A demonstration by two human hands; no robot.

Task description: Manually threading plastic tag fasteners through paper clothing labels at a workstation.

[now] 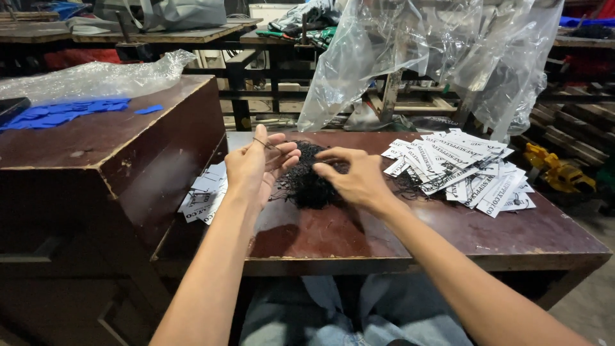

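A tangled heap of thin black strings (307,182) lies on the dark brown table (397,234). My left hand (253,168) is raised just left of the heap, pinching one black string between thumb and forefinger. My right hand (355,176) rests on the heap's right side, fingers curled into the strings. A spread pile of white printed paper tags (461,170) lies to the right of my right hand. A smaller stack of similar tags (205,195) sits at the table's left edge, below my left wrist.
A tall brown wooden box (109,154) stands at the left, with blue pieces (64,114) and clear plastic wrap (96,77) on top. Clear plastic bags (435,57) hang behind the table. Workbenches fill the background. A yellow object (557,173) lies on the floor at right.
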